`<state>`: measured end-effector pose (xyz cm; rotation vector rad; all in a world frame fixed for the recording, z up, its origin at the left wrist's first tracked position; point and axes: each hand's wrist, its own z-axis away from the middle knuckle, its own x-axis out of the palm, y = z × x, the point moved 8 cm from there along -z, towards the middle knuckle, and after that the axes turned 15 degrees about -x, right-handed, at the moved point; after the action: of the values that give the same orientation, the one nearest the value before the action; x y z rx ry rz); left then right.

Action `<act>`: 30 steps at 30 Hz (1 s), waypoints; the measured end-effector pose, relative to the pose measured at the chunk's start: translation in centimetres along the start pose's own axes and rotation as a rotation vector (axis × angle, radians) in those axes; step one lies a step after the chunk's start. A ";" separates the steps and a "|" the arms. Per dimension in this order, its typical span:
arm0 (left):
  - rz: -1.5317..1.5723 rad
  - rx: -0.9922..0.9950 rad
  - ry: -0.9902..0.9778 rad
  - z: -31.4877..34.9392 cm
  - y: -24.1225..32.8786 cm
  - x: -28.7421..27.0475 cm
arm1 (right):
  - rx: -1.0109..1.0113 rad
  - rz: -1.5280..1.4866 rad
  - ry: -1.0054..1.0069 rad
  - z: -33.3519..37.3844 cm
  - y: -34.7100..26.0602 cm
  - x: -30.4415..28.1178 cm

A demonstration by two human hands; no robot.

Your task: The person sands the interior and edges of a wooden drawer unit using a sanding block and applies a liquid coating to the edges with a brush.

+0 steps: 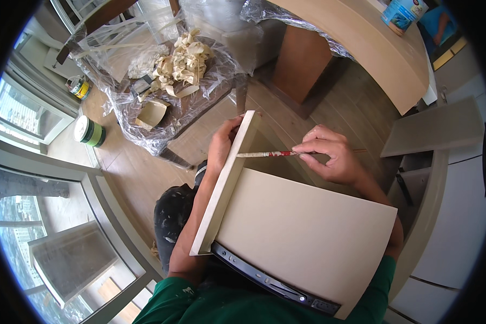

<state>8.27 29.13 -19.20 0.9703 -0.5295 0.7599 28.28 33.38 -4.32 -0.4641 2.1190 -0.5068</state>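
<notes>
A cream-coloured drawer (308,232) rests tilted over my lap, with its front panel (220,197) on the left. A dark metal drawer slide (275,283) runs along its lower side. My left hand (221,144) grips the upper part of the front panel, its fingertips partly hidden behind the edge. Between the thumb and fingers of my right hand (332,154) is a thin paintbrush (267,154), its shaft flecked with red and white. The brush's pale end points left and touches, or nearly touches, the inner face of the front panel.
Ahead stands a plastic-wrapped chair (200,116) piled with crumpled masking tape (183,65). A green-labelled tub (89,131) and a yellow-labelled can (78,86) stand at left. A blue container (404,16) sits on the curved tabletop (372,48); cabinets (453,205) line the right.
</notes>
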 end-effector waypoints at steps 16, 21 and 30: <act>0.044 -0.017 0.104 0.4 0.2 -0.5 | 0.136 0.110 0.155 0.6 2.4 -1.8; 0.025 0.020 0.067 0.1 0.3 -0.3 | 0.192 0.179 0.185 0.3 2.9 -3.5; -0.143 0.222 0.088 0.5 1.1 1.1 | 0.118 0.311 -0.162 -15.0 -4.5 -6.6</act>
<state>8.06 29.43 -17.58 1.1618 -0.2992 0.7398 20.03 35.62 10.39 -0.1005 1.9466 -0.3969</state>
